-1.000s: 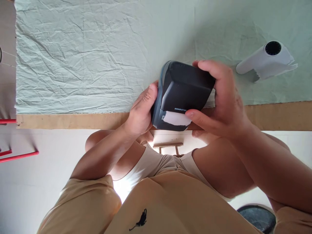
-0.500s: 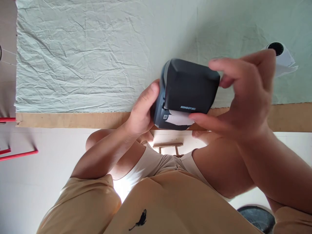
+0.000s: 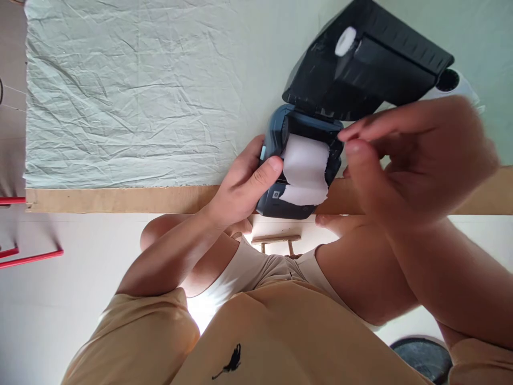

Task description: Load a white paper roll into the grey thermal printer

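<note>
1. One printer (image 3: 312, 112) was there.
2. Two paper rolls (image 3: 306, 155) (image 3: 465, 93) showed: one inside the printer, one to its right.
3. Two hands (image 3: 244, 184) (image 3: 420, 160) flanked the printer.
4. Three red bars (image 3: 32, 258) showed left of the printer.

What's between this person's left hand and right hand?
In the head view, the open dark device with white paper in it lies between the left hand and right hand.
</note>
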A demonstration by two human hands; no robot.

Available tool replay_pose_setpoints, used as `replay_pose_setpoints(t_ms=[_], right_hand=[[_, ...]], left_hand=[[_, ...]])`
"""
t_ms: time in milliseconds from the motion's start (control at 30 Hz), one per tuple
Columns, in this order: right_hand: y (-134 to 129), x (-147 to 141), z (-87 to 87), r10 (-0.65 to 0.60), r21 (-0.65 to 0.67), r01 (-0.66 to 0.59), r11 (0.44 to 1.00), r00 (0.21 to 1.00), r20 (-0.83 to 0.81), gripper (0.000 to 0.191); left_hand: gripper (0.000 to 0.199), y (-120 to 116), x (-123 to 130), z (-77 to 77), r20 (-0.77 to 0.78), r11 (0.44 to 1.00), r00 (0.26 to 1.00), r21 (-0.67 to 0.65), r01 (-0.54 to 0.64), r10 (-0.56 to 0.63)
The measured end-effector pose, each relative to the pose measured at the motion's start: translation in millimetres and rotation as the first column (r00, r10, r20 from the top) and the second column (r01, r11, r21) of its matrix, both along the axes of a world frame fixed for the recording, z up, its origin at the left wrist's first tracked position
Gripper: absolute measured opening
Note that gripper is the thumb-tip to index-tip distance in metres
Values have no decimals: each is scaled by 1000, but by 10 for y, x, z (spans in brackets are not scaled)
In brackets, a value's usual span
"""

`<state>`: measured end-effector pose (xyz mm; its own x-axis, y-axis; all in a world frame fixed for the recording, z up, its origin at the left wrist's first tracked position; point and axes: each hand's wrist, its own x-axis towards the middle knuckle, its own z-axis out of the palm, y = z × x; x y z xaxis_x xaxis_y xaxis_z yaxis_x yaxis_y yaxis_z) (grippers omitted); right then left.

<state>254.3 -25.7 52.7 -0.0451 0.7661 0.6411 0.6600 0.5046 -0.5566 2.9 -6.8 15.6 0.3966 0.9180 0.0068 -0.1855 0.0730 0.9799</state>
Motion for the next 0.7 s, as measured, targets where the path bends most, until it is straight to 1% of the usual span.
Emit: replay_pose_setpoints(t_ms=[33, 67, 100, 133, 200, 233, 300, 333, 400, 467, 533, 567, 633, 667, 700], right_hand=[[10, -13, -2, -14, 100, 10, 995, 999, 39, 14], [10, -22, 1, -37, 171, 22, 985, 996, 86, 18], [0, -21, 10, -49, 192, 22, 981, 989, 141, 19], [-15, -10, 25, -46, 157, 15, 987, 979, 198, 18], [-48, 44, 66, 24, 35, -36, 999, 954, 298, 16], [-58, 80, 85, 85, -48, -74, 996, 940, 330, 19], [-54, 147, 109, 201, -166, -151, 974, 917, 344, 30], [-42, 169, 110, 227, -200, -166, 966, 913, 339, 35], [-14, 181, 102, 241, -231, -171, 958, 916, 320, 37], [-16, 152, 111, 228, -212, -172, 962, 932, 280, 37], [-78, 105, 168, 217, -178, -177, 968, 947, 236, 39], [-129, 88, 214, 204, -182, -167, 969, 956, 211, 37], [-231, 96, 301, 148, -230, -115, 966, 980, 130, 27], [-257, 128, 318, 117, -278, -93, 956, 991, 72, 26], [-252, 180, 303, 86, -290, -85, 953, 996, -7, 33]], left_hand=[[60, 0, -8, 2, 8, 1000, 1000, 25, 14, -14], [63, 3, -17, 4, 0, 999, 1000, 46, 27, -27], [67, 9, -27, 7, -23, 997, 999, 57, 47, -46], [72, 17, -37, 9, -52, 996, 997, 62, 67, -64], [81, 34, -54, 12, -101, 993, 990, 56, 100, -94], [85, 44, -61, 10, -114, 992, 988, 51, 111, -105], [89, 60, -77, 1, -119, 990, 985, 50, 134, -127], [91, 67, -84, -4, -119, 988, 983, 53, 143, -136], [94, 75, -95, -10, -123, 987, 982, 56, 151, -143], [94, 72, -94, 0, -125, 990, 985, 63, 127, -118], [91, 56, -75, 24, -122, 995, 989, 47, 89, -82], [88, 44, -60, 36, -115, 997, 991, 30, 72, -68], [83, 16, -21, 51, -79, 999, 996, -6, 43, -43], [80, 3, -1, 49, -54, 999, 998, -17, 31, -32], [77, -7, 19, 42, -24, 1000, 1000, -13, 10, -10]])
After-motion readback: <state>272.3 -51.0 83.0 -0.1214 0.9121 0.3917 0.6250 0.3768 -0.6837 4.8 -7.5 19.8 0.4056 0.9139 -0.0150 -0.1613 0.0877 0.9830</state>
